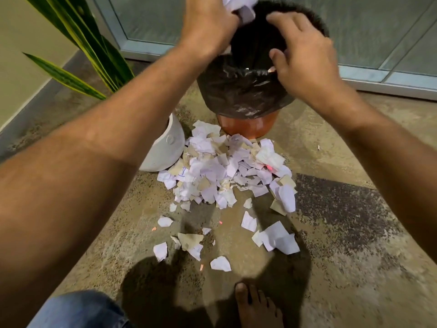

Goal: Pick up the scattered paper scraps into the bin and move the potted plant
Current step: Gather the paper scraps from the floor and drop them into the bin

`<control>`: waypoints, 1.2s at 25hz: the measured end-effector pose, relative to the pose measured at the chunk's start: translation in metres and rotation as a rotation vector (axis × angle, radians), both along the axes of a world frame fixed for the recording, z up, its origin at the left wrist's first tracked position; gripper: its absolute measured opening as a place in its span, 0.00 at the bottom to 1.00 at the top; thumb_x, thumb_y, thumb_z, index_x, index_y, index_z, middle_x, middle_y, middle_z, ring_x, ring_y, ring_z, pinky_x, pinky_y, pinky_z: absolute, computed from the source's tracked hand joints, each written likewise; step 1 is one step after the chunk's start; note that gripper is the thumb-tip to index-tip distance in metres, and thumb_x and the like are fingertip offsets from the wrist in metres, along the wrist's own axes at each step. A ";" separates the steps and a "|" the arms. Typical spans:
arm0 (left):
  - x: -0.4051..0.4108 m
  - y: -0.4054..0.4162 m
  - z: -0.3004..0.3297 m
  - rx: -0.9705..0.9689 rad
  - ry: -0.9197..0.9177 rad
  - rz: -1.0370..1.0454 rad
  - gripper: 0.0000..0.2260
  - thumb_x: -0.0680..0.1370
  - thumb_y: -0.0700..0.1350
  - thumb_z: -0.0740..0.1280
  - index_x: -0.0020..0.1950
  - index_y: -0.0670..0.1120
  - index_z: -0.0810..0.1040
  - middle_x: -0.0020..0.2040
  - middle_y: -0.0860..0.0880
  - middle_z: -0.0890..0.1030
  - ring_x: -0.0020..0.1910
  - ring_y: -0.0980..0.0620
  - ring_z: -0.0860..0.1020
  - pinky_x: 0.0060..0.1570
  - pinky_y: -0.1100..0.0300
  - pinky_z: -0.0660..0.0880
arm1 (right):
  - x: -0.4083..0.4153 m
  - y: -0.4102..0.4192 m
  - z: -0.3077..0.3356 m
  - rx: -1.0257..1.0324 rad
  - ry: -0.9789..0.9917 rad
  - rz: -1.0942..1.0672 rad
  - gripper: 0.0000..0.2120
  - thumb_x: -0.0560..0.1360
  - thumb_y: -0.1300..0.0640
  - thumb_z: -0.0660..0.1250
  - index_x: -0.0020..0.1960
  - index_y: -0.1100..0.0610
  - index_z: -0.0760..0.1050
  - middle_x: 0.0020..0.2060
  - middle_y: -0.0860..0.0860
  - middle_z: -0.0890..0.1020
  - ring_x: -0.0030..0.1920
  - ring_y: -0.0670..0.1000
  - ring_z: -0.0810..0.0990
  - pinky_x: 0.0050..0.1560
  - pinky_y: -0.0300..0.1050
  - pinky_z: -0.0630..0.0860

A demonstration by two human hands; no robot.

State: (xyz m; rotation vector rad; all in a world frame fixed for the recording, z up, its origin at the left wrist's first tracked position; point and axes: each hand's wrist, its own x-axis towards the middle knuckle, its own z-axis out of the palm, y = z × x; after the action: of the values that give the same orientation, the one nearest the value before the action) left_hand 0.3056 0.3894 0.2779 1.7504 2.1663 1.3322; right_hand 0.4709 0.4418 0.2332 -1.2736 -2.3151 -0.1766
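A reddish bin [247, 125] lined with a black plastic bag [241, 91] stands on the floor in front of me. My left hand [208, 24] is over its mouth, closed on a bunch of white paper scraps [238, 5]. Over the bin's right rim my right hand [305, 55] hovers with its fingers spread and nothing in it. A heap of torn paper scraps [227, 171] lies on the floor just before the bin, with loose pieces [279, 237] nearer me. The potted plant's white pot [165, 145] stands left of the heap, its long green leaves [94, 50] rising behind my left arm.
A glass door with a metal frame [390, 76] runs behind the bin. A wall with a skirting board [30, 91] is at the left. My bare foot [255, 306] and a jeans-clad knee [80, 311] are at the bottom of the speckled concrete floor.
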 end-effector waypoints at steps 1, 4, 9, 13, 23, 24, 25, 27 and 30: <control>-0.002 0.001 -0.005 -0.037 0.064 -0.002 0.20 0.73 0.49 0.70 0.62 0.43 0.74 0.59 0.46 0.77 0.54 0.58 0.72 0.48 0.67 0.70 | 0.017 -0.029 -0.008 -0.004 0.111 0.040 0.17 0.78 0.53 0.60 0.66 0.51 0.71 0.60 0.53 0.78 0.58 0.58 0.78 0.54 0.53 0.74; -0.016 -0.025 -0.032 -0.060 0.177 -0.028 0.29 0.70 0.50 0.71 0.69 0.47 0.68 0.65 0.47 0.72 0.63 0.52 0.69 0.59 0.66 0.64 | 0.049 -0.076 -0.058 -0.263 0.069 0.222 0.09 0.77 0.49 0.63 0.52 0.51 0.79 0.42 0.47 0.81 0.44 0.55 0.81 0.40 0.45 0.73; -0.013 -0.137 -0.156 -0.270 -0.011 0.174 0.29 0.74 0.59 0.67 0.70 0.46 0.66 0.67 0.45 0.70 0.67 0.46 0.67 0.66 0.46 0.65 | 0.092 -0.142 -0.173 -0.765 -0.815 0.384 0.54 0.64 0.34 0.74 0.77 0.42 0.44 0.77 0.52 0.55 0.66 0.58 0.72 0.55 0.55 0.77; 0.005 -0.220 -0.245 -0.862 -0.221 0.413 0.46 0.68 0.74 0.59 0.76 0.47 0.50 0.78 0.40 0.49 0.76 0.36 0.47 0.69 0.29 0.47 | 0.104 -0.160 -0.219 -0.792 -0.893 0.386 0.63 0.59 0.41 0.79 0.76 0.42 0.36 0.76 0.56 0.49 0.68 0.63 0.67 0.51 0.54 0.78; 0.037 -0.304 -0.313 -1.046 -0.039 0.043 0.59 0.55 0.85 0.47 0.73 0.53 0.26 0.72 0.46 0.23 0.71 0.41 0.25 0.64 0.40 0.26 | 0.031 -0.154 -0.217 -0.811 -0.509 0.536 0.28 0.76 0.56 0.69 0.73 0.54 0.63 0.69 0.56 0.64 0.54 0.58 0.79 0.49 0.47 0.74; 0.041 -0.300 -0.316 -1.045 0.035 -0.081 0.61 0.54 0.85 0.49 0.72 0.53 0.25 0.72 0.47 0.22 0.71 0.43 0.24 0.64 0.42 0.25 | 0.020 -0.150 -0.212 -0.773 -0.475 0.552 0.29 0.75 0.55 0.70 0.73 0.55 0.63 0.70 0.56 0.64 0.55 0.59 0.78 0.47 0.47 0.74; 0.044 -0.295 -0.319 -1.050 0.112 -0.182 0.61 0.53 0.85 0.50 0.71 0.54 0.23 0.71 0.47 0.21 0.70 0.43 0.23 0.66 0.41 0.26 | 0.012 -0.145 -0.207 -0.707 -0.454 0.557 0.30 0.74 0.53 0.71 0.73 0.55 0.64 0.70 0.56 0.64 0.55 0.59 0.78 0.44 0.47 0.73; 0.047 -0.280 -0.323 -1.056 0.238 -0.283 0.60 0.54 0.84 0.48 0.69 0.53 0.20 0.69 0.46 0.19 0.70 0.42 0.23 0.69 0.39 0.31 | 0.000 -0.130 -0.193 -0.555 -0.478 0.523 0.31 0.73 0.49 0.71 0.72 0.54 0.64 0.71 0.56 0.63 0.58 0.59 0.76 0.40 0.47 0.71; 0.040 -0.248 -0.323 -0.932 0.276 -0.248 0.54 0.64 0.78 0.53 0.73 0.52 0.26 0.73 0.45 0.25 0.74 0.41 0.31 0.72 0.41 0.37 | -0.004 -0.101 -0.168 -0.457 -0.535 0.411 0.29 0.75 0.44 0.66 0.72 0.53 0.63 0.70 0.55 0.65 0.61 0.58 0.73 0.43 0.48 0.73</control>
State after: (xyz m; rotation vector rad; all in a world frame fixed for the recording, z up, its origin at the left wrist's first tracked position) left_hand 0.3455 0.1415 -0.0451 1.7151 2.0405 -0.0369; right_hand 0.4670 0.3410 0.0650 -0.9854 -3.1605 0.1883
